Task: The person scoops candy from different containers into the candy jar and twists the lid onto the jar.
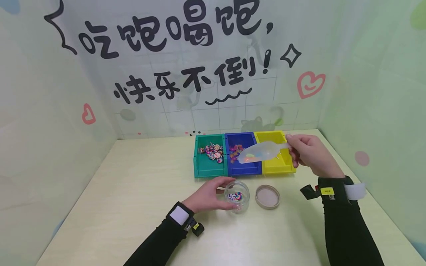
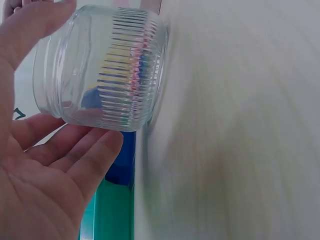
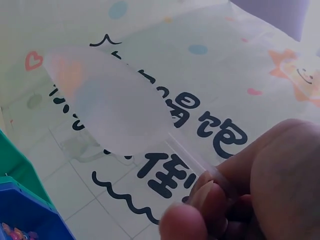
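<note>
In the head view my left hand [image 1: 208, 197] holds a small clear jar [image 1: 245, 204] on the table, thumb on one side and fingers on the other. Swirled, multicoloured candy-like pieces [image 1: 235, 196] lie at the bottom of it. Ribbed lower walls of the jar [image 2: 120, 75] show in the left wrist view. My right hand [image 1: 307, 153] grips the handle of a translucent white scoop [image 1: 257, 150], raised over the blue and yellow bins. Through the scoop [image 3: 117, 107] in the right wrist view, orange and bluish pieces show faintly.
Behind the jar stand joined bins: a green bin [image 1: 203, 168] with swirled candy-like pieces, a blue bin [image 1: 247, 170] with pinkish-orange pieces, and a yellow bin [image 1: 279, 168], partly hidden by the scoop. A round lid [image 1: 267, 197] lies right of the jar. A printed curtain [image 1: 206, 122] borders the table.
</note>
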{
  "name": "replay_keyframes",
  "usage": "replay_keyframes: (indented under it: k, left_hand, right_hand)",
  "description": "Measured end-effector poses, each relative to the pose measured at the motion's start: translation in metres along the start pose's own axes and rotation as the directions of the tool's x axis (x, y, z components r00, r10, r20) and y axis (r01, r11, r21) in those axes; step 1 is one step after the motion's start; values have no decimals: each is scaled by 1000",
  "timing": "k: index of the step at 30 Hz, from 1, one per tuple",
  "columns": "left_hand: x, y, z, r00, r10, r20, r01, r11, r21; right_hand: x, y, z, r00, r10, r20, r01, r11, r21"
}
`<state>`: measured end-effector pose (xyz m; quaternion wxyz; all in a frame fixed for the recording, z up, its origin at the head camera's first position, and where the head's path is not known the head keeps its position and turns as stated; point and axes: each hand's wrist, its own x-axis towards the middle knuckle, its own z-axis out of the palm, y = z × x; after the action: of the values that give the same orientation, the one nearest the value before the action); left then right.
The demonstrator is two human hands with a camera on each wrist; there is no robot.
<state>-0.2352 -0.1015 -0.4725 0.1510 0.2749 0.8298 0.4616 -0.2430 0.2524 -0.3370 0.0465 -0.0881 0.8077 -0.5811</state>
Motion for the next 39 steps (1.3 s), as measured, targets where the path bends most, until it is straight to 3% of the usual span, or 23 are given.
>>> replay_keyframes:
  k: [14, 22, 39]
  left_hand:
    - [2, 2, -2, 1000, 8, -5, -8, 1000, 22]
    - [3, 2, -2, 1000, 17, -9, -17, 999, 30]
    - [-1, 1, -1, 1000, 4, -11, -4, 1000, 6]
  right_hand:
    - [-1, 0, -1, 995, 29, 92, -17, 992, -127]
    - [3, 3, 4, 995, 27, 98, -2, 967, -253]
    - [5, 4, 8, 993, 50, 110, -17, 960, -279]
